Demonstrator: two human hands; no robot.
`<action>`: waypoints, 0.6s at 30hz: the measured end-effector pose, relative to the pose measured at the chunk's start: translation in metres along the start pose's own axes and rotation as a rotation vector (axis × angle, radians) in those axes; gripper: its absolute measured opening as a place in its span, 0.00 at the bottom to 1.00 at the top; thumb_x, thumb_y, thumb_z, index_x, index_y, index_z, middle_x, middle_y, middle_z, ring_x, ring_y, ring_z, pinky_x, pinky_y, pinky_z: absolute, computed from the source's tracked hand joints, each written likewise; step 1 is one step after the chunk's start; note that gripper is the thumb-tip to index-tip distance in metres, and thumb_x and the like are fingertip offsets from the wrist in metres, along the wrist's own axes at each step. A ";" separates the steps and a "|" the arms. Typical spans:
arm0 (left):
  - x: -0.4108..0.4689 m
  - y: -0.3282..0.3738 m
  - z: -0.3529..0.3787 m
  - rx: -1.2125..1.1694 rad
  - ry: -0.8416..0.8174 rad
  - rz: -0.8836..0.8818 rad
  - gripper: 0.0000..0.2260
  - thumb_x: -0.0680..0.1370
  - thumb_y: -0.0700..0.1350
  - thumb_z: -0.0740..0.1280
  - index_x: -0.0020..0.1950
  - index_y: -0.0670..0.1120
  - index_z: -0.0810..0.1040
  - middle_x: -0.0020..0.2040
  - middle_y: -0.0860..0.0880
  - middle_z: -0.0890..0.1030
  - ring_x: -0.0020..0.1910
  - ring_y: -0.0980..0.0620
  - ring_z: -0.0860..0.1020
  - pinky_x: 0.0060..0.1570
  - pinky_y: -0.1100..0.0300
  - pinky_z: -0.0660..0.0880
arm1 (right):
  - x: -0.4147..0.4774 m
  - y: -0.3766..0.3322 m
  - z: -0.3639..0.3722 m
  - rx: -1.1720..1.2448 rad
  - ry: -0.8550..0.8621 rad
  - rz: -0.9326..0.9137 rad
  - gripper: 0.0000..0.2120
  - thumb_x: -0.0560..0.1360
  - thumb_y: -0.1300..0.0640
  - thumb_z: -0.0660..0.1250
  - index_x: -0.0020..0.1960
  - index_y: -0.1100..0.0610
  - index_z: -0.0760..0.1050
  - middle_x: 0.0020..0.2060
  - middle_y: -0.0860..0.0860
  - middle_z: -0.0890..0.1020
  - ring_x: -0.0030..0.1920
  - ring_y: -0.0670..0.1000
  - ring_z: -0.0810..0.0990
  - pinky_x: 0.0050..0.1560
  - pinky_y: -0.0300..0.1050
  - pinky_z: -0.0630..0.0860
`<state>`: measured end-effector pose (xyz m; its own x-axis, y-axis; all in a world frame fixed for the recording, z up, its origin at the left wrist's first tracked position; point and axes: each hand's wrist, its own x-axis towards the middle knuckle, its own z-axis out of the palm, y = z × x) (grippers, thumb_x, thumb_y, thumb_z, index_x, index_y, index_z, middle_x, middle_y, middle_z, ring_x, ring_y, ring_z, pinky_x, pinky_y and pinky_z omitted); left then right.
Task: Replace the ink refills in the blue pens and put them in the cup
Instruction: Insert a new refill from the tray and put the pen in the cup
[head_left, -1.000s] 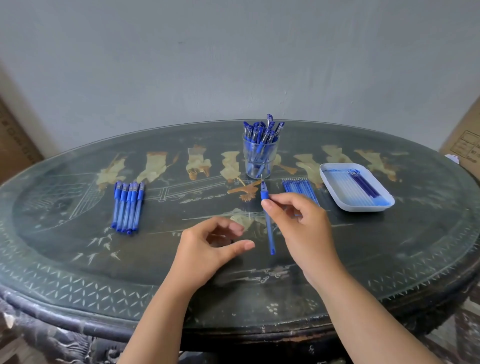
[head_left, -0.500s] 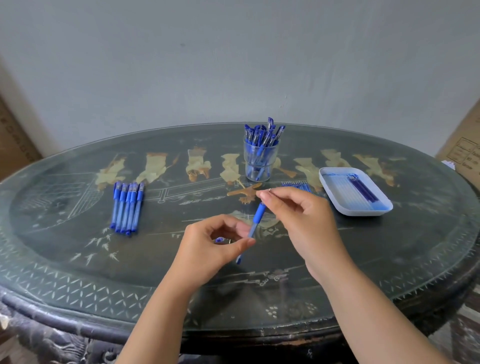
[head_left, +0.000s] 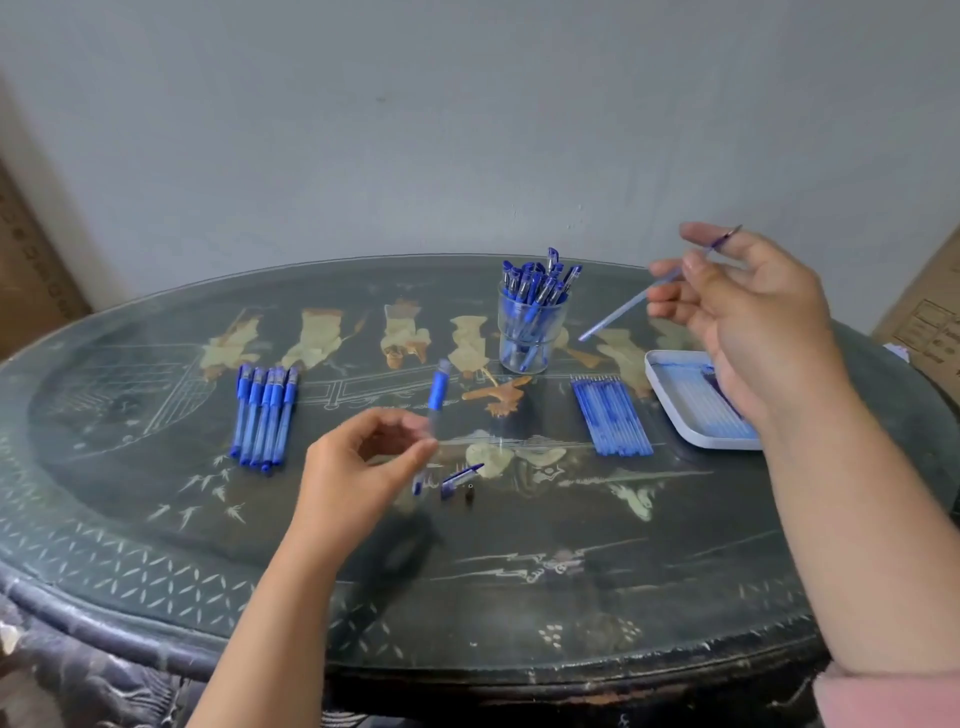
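Blue rubber marks the upper end of the pen barrel that the left hand pinches between thumb and curled fingers. The grip falls on the clear lower part, blurred in the head view, and the barrel tilts up and away toward the cup. The right hand is raised well above the table, its fingers loosely bent, and holds a thin pale refill between thumb and fingers. The refill slants down to the left, and its dark tip sticks out past the forefinger. Just beside the left hand, on the table, lies a blue pen cap, and next to that is a small dark piece too small to make out. Farther off, the clear cup stands upright near the middle of the table, crowded with capped blue pens. To the left of the left hand a row of blue pens lies side by side, touching one another. Between the cup and the right forearm a neat row of blue refills lies flat — and right of that sits a shallow white tray, partly hidden behind the right hand, with more refills lying in it. The table is dark, oval and lacquered, with pale inlaid figures. Behind it rises a plain grey wall, and a cardboard box shows at the right edge.
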<state>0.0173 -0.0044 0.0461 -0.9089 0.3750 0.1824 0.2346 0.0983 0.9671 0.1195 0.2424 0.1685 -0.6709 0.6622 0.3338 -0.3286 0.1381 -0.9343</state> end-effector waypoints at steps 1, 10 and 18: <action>0.002 -0.005 -0.001 -0.052 0.073 -0.021 0.07 0.72 0.38 0.75 0.47 0.48 0.83 0.42 0.50 0.85 0.42 0.52 0.83 0.46 0.62 0.79 | 0.006 0.006 -0.003 -0.070 -0.011 0.037 0.11 0.81 0.69 0.58 0.59 0.58 0.73 0.42 0.56 0.82 0.34 0.47 0.81 0.40 0.38 0.79; 0.010 -0.022 0.001 -0.217 0.261 -0.135 0.06 0.74 0.40 0.73 0.50 0.46 0.82 0.44 0.47 0.84 0.41 0.52 0.83 0.48 0.57 0.80 | 0.050 0.094 0.010 -0.565 -0.166 0.421 0.07 0.76 0.65 0.70 0.52 0.65 0.80 0.38 0.55 0.83 0.35 0.48 0.78 0.35 0.37 0.77; 0.014 -0.025 0.000 -0.190 0.243 -0.150 0.06 0.74 0.41 0.74 0.50 0.47 0.82 0.42 0.48 0.85 0.40 0.51 0.84 0.49 0.54 0.81 | 0.074 0.133 0.021 -0.957 -0.215 0.551 0.08 0.73 0.61 0.73 0.49 0.65 0.81 0.34 0.58 0.82 0.33 0.52 0.75 0.35 0.42 0.73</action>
<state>-0.0008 -0.0017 0.0247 -0.9893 0.1368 0.0507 0.0447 -0.0465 0.9979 0.0119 0.2943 0.0718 -0.6979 0.6797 -0.2257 0.6316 0.4355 -0.6414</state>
